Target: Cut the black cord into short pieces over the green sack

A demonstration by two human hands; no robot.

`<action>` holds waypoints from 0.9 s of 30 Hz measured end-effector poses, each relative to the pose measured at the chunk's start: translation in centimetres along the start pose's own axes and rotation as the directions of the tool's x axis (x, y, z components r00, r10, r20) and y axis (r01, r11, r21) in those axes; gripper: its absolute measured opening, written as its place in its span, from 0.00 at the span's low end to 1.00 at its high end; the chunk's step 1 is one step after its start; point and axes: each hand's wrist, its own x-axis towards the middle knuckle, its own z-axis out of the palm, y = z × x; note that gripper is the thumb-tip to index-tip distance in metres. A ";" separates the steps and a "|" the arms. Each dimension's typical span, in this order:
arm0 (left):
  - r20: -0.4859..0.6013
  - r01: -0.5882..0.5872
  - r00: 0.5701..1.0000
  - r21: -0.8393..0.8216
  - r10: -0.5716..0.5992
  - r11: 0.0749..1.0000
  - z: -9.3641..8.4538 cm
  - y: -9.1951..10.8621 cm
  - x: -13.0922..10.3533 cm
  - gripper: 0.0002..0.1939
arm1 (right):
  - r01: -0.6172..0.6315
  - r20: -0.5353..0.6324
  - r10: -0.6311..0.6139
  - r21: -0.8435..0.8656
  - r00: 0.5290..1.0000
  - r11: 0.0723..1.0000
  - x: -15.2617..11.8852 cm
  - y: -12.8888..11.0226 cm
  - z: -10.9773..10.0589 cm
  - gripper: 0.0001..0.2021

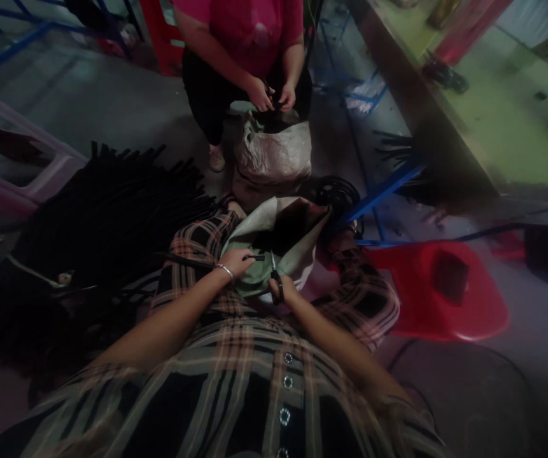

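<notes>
Between my knees stands an open sack [266,219] with dark contents. My left hand [236,263], a bracelet at its wrist, is closed on a thin black strip [256,257] over the sack's near edge; the strip's short end points right and its tail runs left across my thigh. Scissors [275,267] with dark handles are in my right hand [283,289], their blades pointing up and away from me, just right of the strip's end. Blades and strip look apart. A large bundle of black strips [111,210] lies on my left, with a pale tie [35,272] across it.
Opposite me a person in a pink shirt [254,32] works with both hands over another sack [276,152]. A red stool [484,305] holding a dark block [450,277] is at my right, below a table [517,114]. A blue metal bar [383,194] slants beside my right knee.
</notes>
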 end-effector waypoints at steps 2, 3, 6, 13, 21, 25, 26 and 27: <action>-0.029 0.001 1.000 -0.032 -0.002 0.999 -0.1 0.1 0.0 0.18 | -0.036 0.032 0.035 0.020 0.999 0.999 -0.1 -0.3 -0.1 0.11; -0.042 -0.003 0.999 -0.053 0.000 0.999 -0.2 0.1 0.1 0.18 | -0.038 0.038 0.038 0.017 0.999 0.999 -0.1 -0.3 -0.1 0.10; -0.082 -0.024 0.997 -0.120 0.015 0.992 -0.4 0.5 0.1 0.18 | 0.013 0.039 -0.013 0.007 0.999 1.000 -0.1 -0.2 0.2 0.08; -0.110 0.009 0.993 -0.236 -0.035 0.972 -0.2 1.6 -0.1 0.17 | 0.161 0.099 -0.172 0.106 0.980 0.981 -0.1 1.0 0.6 0.07; -0.116 0.048 0.989 -0.304 -0.087 0.952 -0.1 2.0 -0.2 0.15 | 0.153 0.112 -0.164 0.100 0.980 0.983 -0.5 0.7 0.5 0.10; -0.086 0.053 0.993 -0.311 -0.084 0.949 0.3 2.1 -0.2 0.14 | 0.163 0.106 -0.173 0.100 0.979 0.982 -0.5 0.6 0.6 0.10; -0.078 0.049 0.994 -0.306 -0.076 0.951 0.4 2.2 -0.3 0.14 | 0.163 0.101 -0.174 0.108 0.980 0.981 -0.5 0.5 0.6 0.10; -0.072 0.040 0.995 -0.298 -0.065 0.954 0.5 2.2 -0.4 0.14 | 0.162 0.100 -0.173 0.114 0.980 0.980 -0.5 0.5 0.5 0.11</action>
